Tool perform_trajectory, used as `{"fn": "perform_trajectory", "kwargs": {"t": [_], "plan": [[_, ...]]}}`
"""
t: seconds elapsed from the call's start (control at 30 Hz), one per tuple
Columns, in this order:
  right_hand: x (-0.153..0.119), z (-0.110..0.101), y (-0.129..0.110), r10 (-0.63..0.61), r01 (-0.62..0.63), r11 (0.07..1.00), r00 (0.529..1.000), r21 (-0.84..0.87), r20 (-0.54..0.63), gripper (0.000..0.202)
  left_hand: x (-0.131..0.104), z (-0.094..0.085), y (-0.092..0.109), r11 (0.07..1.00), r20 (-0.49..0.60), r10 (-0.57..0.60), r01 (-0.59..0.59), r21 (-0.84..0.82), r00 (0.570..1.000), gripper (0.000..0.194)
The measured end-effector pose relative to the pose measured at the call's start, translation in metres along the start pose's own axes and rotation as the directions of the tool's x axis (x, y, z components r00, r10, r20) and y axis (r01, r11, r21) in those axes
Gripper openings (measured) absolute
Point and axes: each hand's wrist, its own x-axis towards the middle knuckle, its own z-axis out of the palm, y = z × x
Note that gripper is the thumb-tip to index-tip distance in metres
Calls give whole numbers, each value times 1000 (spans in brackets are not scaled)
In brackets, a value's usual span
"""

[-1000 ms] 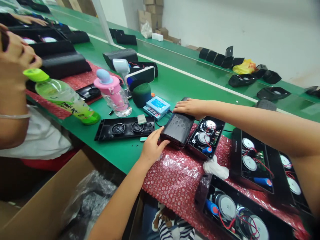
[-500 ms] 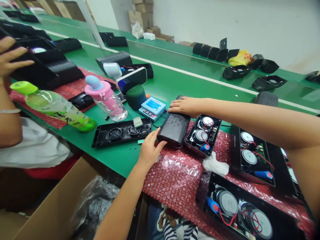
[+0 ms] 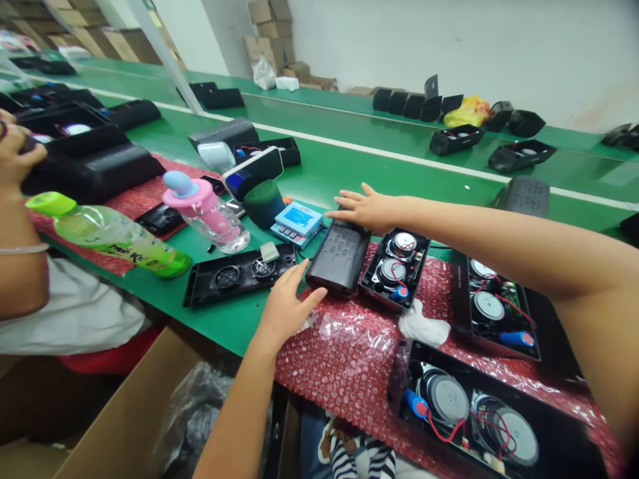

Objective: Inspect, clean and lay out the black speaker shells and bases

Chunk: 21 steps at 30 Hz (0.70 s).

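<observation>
A black speaker housing (image 3: 339, 256) with a dimpled pattern lies on the bench at the edge of the red bubble wrap. My left hand (image 3: 287, 305) is open beside its near left corner, thumb and fingers apart. Over its far end, my right hand (image 3: 362, 210) has its fingers spread; whether the palm still touches the housing, I cannot tell. Just right of it sits an open speaker half (image 3: 394, 269) with two round drivers, red wires and a blue cylindrical cell. To the left is a black front panel (image 3: 239, 271) with two round grilles.
Red bubble wrap (image 3: 344, 352) carries more opened speakers (image 3: 449, 399) and a crumpled white cloth (image 3: 424, 326). Left stand a blue meter (image 3: 298, 223), a pink-lidded bottle (image 3: 210, 213) and a lying green-capped bottle (image 3: 114, 236). A co-worker's arm (image 3: 20, 253) is at far left.
Both hands have loosened from the black housing: my right fingers have lifted and spread, and my left hand has drawn back slightly. The co-worker's hand at far left has moved lower.
</observation>
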Motion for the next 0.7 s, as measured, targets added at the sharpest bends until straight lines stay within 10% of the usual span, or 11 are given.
{"fn": "perform_trajectory", "kwargs": {"t": [0.13,0.3,0.7], "plan": [[-14,-2,34,203,-186,973,972,138,-121,94,18,-19,26,998,48,-23,20,63,999,80],[-33,3,67,490,-420,821,866,387,-98,62,62,0,75,974,63,8,-22,227,998,91],[-34,14,61,642,-379,595,755,709,-136,22,89,20,98,842,204,-195,57,536,959,93]]}}
